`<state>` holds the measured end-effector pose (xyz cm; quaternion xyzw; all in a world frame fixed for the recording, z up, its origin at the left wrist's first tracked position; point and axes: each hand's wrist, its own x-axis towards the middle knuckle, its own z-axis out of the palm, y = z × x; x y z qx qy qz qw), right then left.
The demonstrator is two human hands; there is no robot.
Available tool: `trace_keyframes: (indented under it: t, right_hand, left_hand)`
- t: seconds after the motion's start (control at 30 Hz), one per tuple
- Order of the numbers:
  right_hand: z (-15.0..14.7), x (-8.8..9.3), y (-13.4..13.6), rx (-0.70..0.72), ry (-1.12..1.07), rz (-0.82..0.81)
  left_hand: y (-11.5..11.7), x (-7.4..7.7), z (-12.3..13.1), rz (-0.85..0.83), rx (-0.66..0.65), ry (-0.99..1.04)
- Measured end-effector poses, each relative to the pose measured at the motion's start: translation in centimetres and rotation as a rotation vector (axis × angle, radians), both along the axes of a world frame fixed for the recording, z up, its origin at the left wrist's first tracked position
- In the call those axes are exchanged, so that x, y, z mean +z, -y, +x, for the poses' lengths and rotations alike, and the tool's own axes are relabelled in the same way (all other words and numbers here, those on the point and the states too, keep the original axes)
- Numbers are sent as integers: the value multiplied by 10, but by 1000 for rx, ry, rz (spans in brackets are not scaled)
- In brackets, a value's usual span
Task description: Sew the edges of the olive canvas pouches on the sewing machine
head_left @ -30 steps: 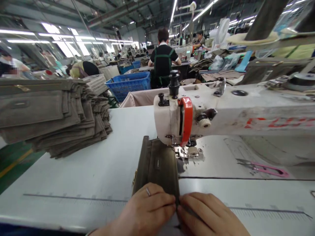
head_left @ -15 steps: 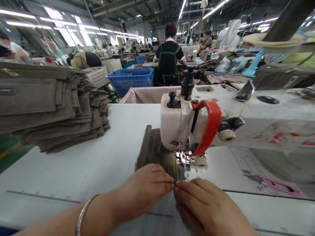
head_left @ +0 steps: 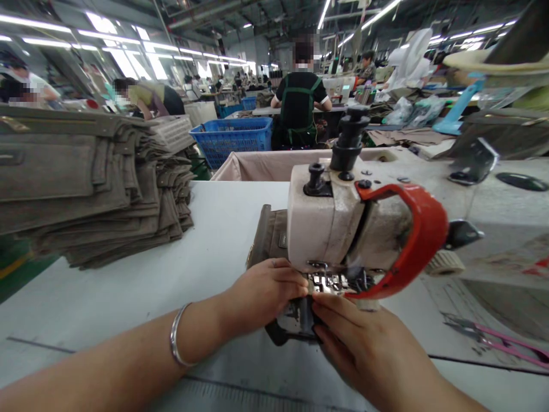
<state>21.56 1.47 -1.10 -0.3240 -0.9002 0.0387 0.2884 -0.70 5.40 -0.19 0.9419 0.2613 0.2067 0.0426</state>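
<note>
- Fingers (head_left: 288, 284) of the left hand (head_left: 266, 293) are curled down onto the near end of the fabric piece (head_left: 269, 236), their tips closed on its edge right at the presser foot (head_left: 328, 281); a silver bracelet (head_left: 175, 342) sits on that wrist.
- The right hand (head_left: 358, 346) comes in from the near right, fingers drawn together and nipping the same near edge, so the two sets of fingertips meet just in front of the foot.
- The olive-grey piece lies straight ahead of both hands. Its long axis runs away from the person, passing under the sewing machine head (head_left: 319, 226), with the far end showing to the left of the head.
- The left hand rests over the body of the piece and is the nearer to it; the right touches only its near right edge.
- A red guard (head_left: 418, 240) curves round the right side of the head, above the right hand.
- Pink thread snips (head_left: 497, 339) lie on the worktop (head_left: 214, 229) well to the right.
- A tall stack of like pieces (head_left: 94, 189) stands at the far left of the worktop, well apart from the hands.
- Beyond the far edge are a cloth-lined bin (head_left: 261, 165) and a blue basket (head_left: 231, 136), and a person in a black top (head_left: 300, 100) sits facing away.
</note>
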Motion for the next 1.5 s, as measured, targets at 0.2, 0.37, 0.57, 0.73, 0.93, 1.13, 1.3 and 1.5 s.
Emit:
trace_keyframes:
  t: [0.2, 0.37, 0.57, 0.73, 0.93, 1.13, 1.3, 1.5]
  right_hand:
    - [0, 0, -2, 11, -56, -38]
    - [-1, 2, -3, 22, -64, -75]
    - [-1, 2, -3, 8, -51, -126]
    - [2, 3, -5, 45, -45, -197]
    - [7, 1, -6, 66, -66, -267]
    - [10, -2, -5, 99, 2, -232]
    - [11, 2, -2, 104, -13, -244]
    - [17, 7, -5, 107, -1, -270]
  left_hand:
    - [-15, -1, 4, -78, 113, -40]
    - [-15, -5, 3, -96, 136, -37]
    - [-15, -8, 1, -74, 148, -59]
    - [-9, 3, 4, -72, 241, -110]
    - [40, 31, 11, -307, 467, -204]
    - [84, 28, 14, -224, 296, -187]
    - [96, 8, 24, -25, 259, -54]
    - [97, 5, 36, 10, 271, 3]
